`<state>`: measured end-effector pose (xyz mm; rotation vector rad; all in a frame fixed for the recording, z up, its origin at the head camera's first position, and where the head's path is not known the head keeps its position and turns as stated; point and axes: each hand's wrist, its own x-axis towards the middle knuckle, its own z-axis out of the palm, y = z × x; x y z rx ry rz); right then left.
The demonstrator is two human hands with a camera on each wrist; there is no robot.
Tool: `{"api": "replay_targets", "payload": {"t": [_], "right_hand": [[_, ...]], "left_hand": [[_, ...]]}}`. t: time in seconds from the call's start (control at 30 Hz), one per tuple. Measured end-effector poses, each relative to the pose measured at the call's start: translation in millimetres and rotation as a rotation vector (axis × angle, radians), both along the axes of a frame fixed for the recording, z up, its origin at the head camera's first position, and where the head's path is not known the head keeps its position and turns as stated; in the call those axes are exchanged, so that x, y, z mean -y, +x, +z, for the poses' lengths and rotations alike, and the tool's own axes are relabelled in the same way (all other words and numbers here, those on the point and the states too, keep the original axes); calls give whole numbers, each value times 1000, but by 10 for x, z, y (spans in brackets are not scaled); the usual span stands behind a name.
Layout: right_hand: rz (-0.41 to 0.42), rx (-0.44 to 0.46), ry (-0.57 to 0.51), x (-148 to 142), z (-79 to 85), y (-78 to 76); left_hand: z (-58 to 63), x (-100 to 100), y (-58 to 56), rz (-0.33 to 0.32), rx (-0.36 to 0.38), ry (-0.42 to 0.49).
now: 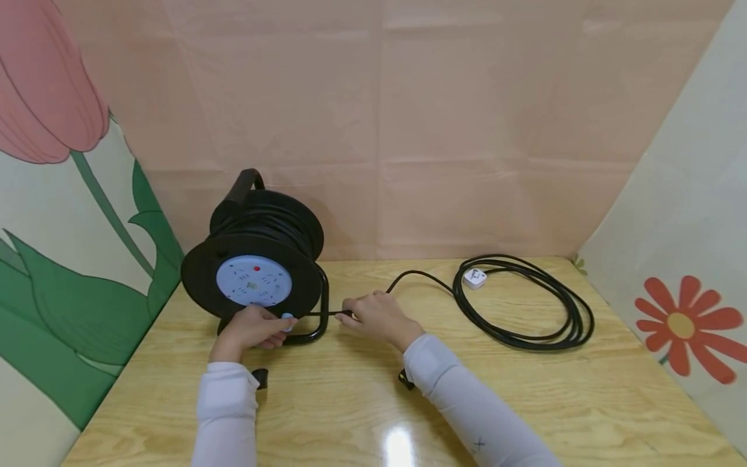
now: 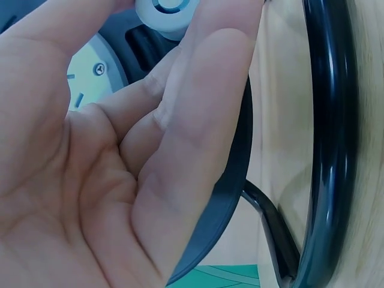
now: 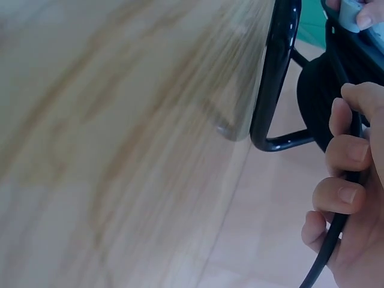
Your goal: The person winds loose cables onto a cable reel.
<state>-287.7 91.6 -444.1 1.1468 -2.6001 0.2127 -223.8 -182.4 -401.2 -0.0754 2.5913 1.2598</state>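
Observation:
A black cable reel [image 1: 195,279] with a pale blue socket panel [image 1: 253,280] stands on the table at left, black cable wound round its drum. At the lower right of its front disc, my left hand [image 1: 251,331] pinches a small light-blue crank knob [image 1: 288,319] between thumb and fingers; the knob also shows at the top of the left wrist view [image 2: 168,15]. My right hand [image 1: 376,318] grips the black cable [image 3: 329,243] just right of the reel's tubular frame [image 1: 324,305]. Its fingers curl round the cable, which runs taut towards the drum.
Loose cable lies in a wide coil [image 1: 519,340] on the right of the table, with a white plug [image 1: 474,278] inside its left edge. A small black object [image 1: 406,379] shows beside the right sleeve, and a black piece [image 1: 260,377] beside the left sleeve. A pink-covered wall [image 1: 467,130] stands behind.

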Motion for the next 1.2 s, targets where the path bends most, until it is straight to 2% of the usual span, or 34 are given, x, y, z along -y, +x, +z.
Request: {"api": "replay_targets", "payload": {"t": [0.2,0.47,0.6,1.2], "right_hand": [[21,-5,-25,44,17,9],[22,94,4,103,42,33],[29,107,0,137,40,37],[14,204,21,283,50,-32]], "left_hand": [[9,27,14,8,-4,-1],[28,74,43,10,-16,-39],[22,109,56,17,-27,-49],[32,235,91,56,-1,21]]}}
